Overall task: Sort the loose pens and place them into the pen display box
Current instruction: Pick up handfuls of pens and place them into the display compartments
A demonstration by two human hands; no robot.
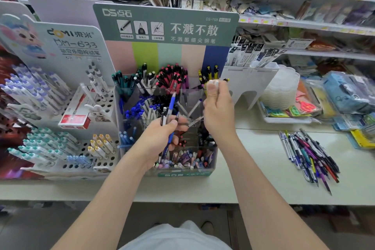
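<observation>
Clear acrylic walls of the pen display box [182, 172] stand directly beneath your fingers on a pale shop shelf [253, 160]. Your left hand [162, 132] grips a small bundle of pens, a blue pen [172, 105] rising tallest above its curled fingers, over the box's middle compartments. Your right hand [218, 111], raised higher, pinches a yellow-and-black pen [226, 80] at its fingertips, just in front of the yellow pens [211, 71] standing in the back right compartment. Loose pens [308, 154] lie heaped well right of your right fingers.
</observation>
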